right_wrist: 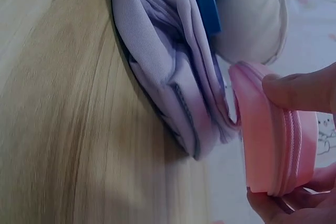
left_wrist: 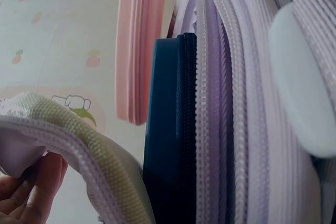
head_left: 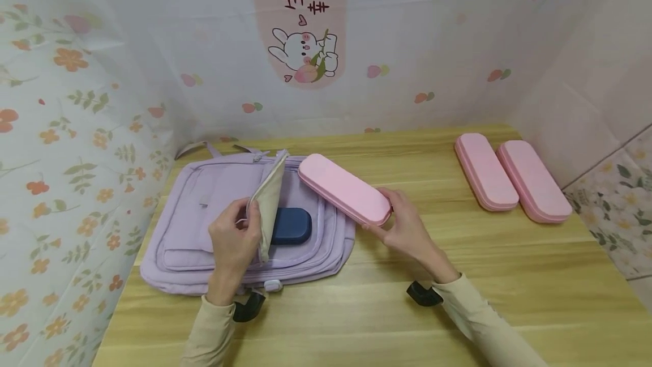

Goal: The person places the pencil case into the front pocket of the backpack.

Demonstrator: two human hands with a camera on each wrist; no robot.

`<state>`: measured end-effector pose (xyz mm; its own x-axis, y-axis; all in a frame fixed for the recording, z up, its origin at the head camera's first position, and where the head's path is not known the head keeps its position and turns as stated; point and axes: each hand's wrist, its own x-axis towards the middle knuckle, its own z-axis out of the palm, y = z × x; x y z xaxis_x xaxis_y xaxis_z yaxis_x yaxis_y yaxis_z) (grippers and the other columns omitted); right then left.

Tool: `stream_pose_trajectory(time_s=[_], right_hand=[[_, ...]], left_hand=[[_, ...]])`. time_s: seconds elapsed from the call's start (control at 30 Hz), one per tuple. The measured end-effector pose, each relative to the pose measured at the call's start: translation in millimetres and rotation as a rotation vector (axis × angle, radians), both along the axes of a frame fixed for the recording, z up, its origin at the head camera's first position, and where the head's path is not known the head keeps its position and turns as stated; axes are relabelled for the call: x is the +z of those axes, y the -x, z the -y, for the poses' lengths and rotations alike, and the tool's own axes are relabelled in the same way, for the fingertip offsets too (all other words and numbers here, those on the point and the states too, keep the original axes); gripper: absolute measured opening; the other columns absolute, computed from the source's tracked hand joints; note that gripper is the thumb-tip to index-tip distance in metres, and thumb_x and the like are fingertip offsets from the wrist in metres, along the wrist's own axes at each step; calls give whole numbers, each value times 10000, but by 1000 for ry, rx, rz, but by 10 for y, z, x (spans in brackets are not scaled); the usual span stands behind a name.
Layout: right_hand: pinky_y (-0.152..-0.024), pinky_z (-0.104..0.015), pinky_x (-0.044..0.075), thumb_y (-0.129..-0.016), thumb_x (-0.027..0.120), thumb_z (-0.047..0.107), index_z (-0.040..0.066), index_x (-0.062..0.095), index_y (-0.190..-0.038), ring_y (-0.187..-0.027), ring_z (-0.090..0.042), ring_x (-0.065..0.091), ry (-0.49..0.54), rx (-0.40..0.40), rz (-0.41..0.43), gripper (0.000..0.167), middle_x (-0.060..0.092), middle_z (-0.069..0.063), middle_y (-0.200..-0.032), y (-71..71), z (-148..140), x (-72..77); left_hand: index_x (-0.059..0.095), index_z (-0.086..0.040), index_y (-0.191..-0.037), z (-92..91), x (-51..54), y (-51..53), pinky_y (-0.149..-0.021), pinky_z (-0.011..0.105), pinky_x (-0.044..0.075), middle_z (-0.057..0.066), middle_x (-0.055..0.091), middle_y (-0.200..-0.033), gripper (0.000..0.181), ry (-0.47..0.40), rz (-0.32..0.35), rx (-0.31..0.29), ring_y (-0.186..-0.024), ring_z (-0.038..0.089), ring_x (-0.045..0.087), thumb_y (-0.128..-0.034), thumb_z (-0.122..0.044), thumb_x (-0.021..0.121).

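A lilac backpack (head_left: 185, 214) lies flat on the wood-grained worktop (head_left: 367, 316), its front compartment open. The left hand (head_left: 234, 237) pinches the edge of the raised flap (head_left: 271, 203) between thumb and fingers, so that the flap stands up with its cream lining facing right. Within the open compartment lies a dark blue case (head_left: 292, 226), its left end hidden behind the flap in the head view; the left wrist view shows a zip along its side. The right hand (head_left: 407, 231) holds a pink case (head_left: 346, 188) by its near end — thumb on one side, fingers on the other — and the case slants away to the upper left, its far end over the right part of the backpack, near the blue case but apart from it. Whether the pink case touches the fabric beneath, I cannot tell. Well apart, at the right of the worktop, two more pink cases (head_left: 486, 171) lie side by side, tilted the same way. A pale cloth (head_left: 433, 44) hangs behind, printed with a rabbit (head_left: 305, 52) and small fruits, and a floral cloth (head_left: 66, 186) covers the left side. Both sleeves (head_left: 479, 316) are beige.
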<state>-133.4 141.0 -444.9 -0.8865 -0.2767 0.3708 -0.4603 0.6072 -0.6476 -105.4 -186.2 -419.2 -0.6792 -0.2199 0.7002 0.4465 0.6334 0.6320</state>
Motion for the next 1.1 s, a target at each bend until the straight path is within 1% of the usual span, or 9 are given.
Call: stream_pose_trajectory(time_s=[0.1,0.23,0.37,0.47,0.57,0.67,0.83,0.97,1.1], right_hand=[[-838,-408,475,-706,904,193,-26,528,-1371,-995,-247,558,-9,16,18,794,628,-168,-1189,-5,45,-7],[-849,-429,513,-727,897,189,-10,523,-1378,-1016,-241,585,-2,54,48,777,632,-153,-1226,-13,96,-13],[-914,-452,553,-741,891,167,-30,506,-1390,-1102,-273,621,27,83,61,779,623,-163,-1297,4,146,-16],[-968,-468,555,-747,890,146,-44,489,-1404,-1170,-307,616,47,93,78,793,608,-181,-1339,39,177,-17],[-986,-484,551,-757,881,128,-59,474,-1420,-1191,-338,611,41,102,90,801,599,-214,-1354,86,199,-7],[-979,-499,542,-764,871,119,-67,460,-1438,-1159,-346,615,10,115,81,811,594,-235,-1360,147,219,19],[-971,-487,544,-766,869,108,-58,461,-1452,-1115,-328,605,-30,139,82,815,598,-227,-1313,261,291,70],[-1009,-457,551,-752,881,87,-76,481,-1432,-1168,-361,577,-12,144,112,806,572,-251,-1285,343,372,98],[-997,-451,556,-733,888,42,-120,489,-1392,-1192,-392,595,30,141,106,787,586,-278,-1290,428,441,109]], left_hand=[[733,64,-911,1,3,-5,-594,30,476,170,735,-768,95,-3,-7,0,-607,177,657,-909,0,663],[736,57,-905,-7,-6,-6,-590,33,482,173,735,-765,90,-11,-6,5,-601,168,654,-902,1,666],[729,65,-910,-4,-25,-5,-587,24,474,181,736,-771,91,-9,4,8,-600,188,664,-900,3,663],[724,71,-912,1,-37,-6,-585,25,474,185,736,-777,97,-12,16,8,-605,174,664,-904,-3,661],[721,72,-913,6,-28,-12,-588,37,488,180,733,-776,108,-9,25,9,-612,130,652,-910,-16,660],[720,73,-916,10,-13,-21,-598,43,499,180,730,-779,117,-6,31,11,-619,95,641,-917,-28,660],[724,70,-908,11,-11,-28,-598,31,491,184,727,-772,104,-27,21,10,-611,119,636,-912,-9,657],[727,67,-904,4,-15,-29,-581,45,494,177,730,-765,94,-24,2,3,-597,157,651,-903,1,660],[722,67,-909,-2,-7,-35,-581,52,499,169,736,-777,107,-19,23,-1,-604,120,653,-911,-22,662]])
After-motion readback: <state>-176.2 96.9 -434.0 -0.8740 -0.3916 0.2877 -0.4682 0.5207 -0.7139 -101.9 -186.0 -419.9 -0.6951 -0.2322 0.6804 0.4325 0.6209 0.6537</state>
